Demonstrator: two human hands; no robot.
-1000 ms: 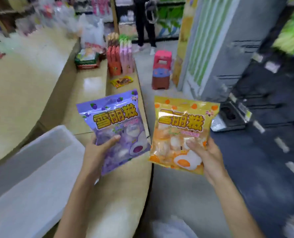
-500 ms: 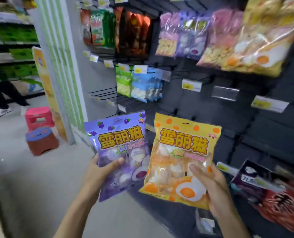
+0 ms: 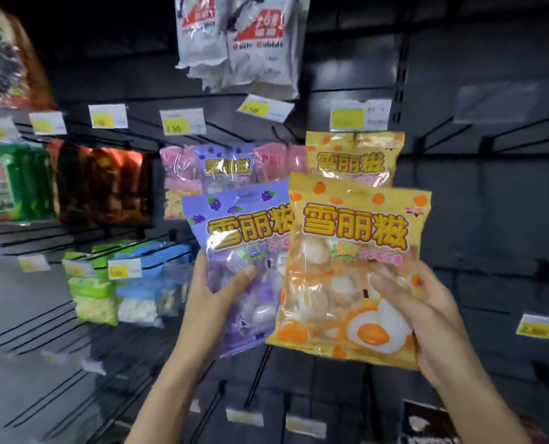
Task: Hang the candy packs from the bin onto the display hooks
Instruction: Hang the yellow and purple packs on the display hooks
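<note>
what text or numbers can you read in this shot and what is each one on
"雪丽糍": purple pack in the left hand
"雪丽糍": orange pack in the right hand
"雪丽糍": hanging orange pack and hanging purple pack, blurred
".50": two yellow price tags
White bags and the other tags: too blurred to read
</note>
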